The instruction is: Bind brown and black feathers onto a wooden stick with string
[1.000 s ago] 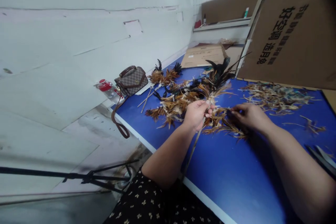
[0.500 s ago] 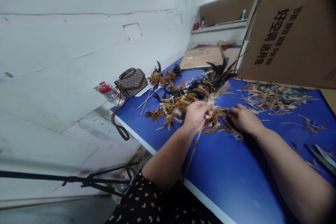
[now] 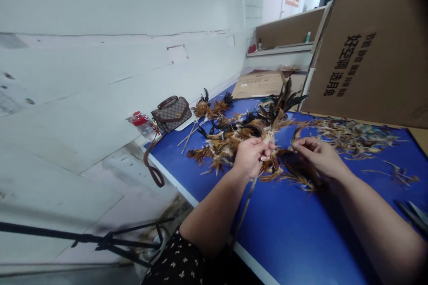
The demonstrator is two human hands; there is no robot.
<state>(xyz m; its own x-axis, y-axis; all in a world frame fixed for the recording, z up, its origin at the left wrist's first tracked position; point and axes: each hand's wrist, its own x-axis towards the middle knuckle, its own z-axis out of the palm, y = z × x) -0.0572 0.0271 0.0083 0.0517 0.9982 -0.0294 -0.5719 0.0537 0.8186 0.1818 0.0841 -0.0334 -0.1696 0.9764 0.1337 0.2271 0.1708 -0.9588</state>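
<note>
My left hand [image 3: 249, 156] is closed around a thin stick [image 3: 245, 209] that slants down past the table's front edge. At the stick's upper end is a feather bunch [image 3: 282, 102], black at the tips and brown lower down. To its right, my right hand [image 3: 323, 156] pinches a dark brown feather [image 3: 295, 134] between thumb and fingertips, a little apart from the stick. Loose brown feathers [image 3: 297, 179] lie beneath and between the hands. Left of my left hand are more brown feather bunches [image 3: 220, 144], overlapping one another.
Feathered sticks [image 3: 189, 136] lie crossed near a patterned handbag [image 3: 172, 115] and a red-capped bottle [image 3: 143, 124]. A feather pile [image 3: 354, 136] spreads before a large cardboard panel [image 3: 364, 62]. Scissors-like blades [image 3: 413, 213] lie at the right edge. A black stand [image 3: 110, 241] is at lower left.
My right hand has risen from the loose brown feathers and now pinches a feather upright. My left hand keeps its grip on the stick. The camera view has tilted slightly upward.
</note>
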